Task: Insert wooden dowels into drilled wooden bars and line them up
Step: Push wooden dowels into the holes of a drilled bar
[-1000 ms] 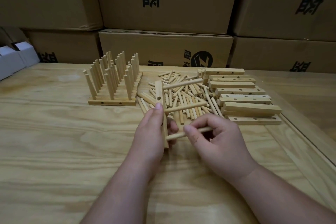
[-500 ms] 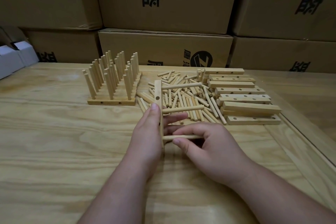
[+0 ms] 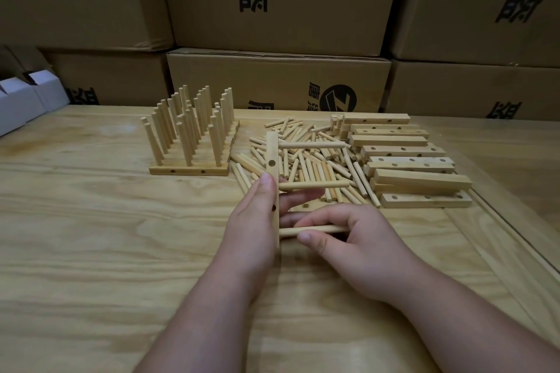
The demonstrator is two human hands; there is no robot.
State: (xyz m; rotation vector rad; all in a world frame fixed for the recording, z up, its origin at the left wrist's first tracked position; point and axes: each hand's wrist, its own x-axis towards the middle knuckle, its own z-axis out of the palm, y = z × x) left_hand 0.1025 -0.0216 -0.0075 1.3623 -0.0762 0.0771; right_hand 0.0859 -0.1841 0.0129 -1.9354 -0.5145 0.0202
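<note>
The pale drilled wooden bar (image 3: 273, 188) stands on edge on the desk (image 3: 91, 236), gripped by the left hand (image 3: 253, 222). The right hand (image 3: 353, 239) fingers pinch the nearest round wooden dowel (image 3: 312, 229) at its hole; pushed crooked, it might jam or tip the bar.

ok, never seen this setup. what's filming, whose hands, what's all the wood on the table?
No machine here: a person works bare-handed, filmed by one wide camera on their head, looking down. The left hand grips a drilled wooden bar on edge, with three dowels sticking out of it to the right. The right hand pinches the nearest dowel. On the wooden table lie a pile of loose dowels, a stack of empty bars and finished bars with upright dowels. Cardboard boxes stand behind.
</note>
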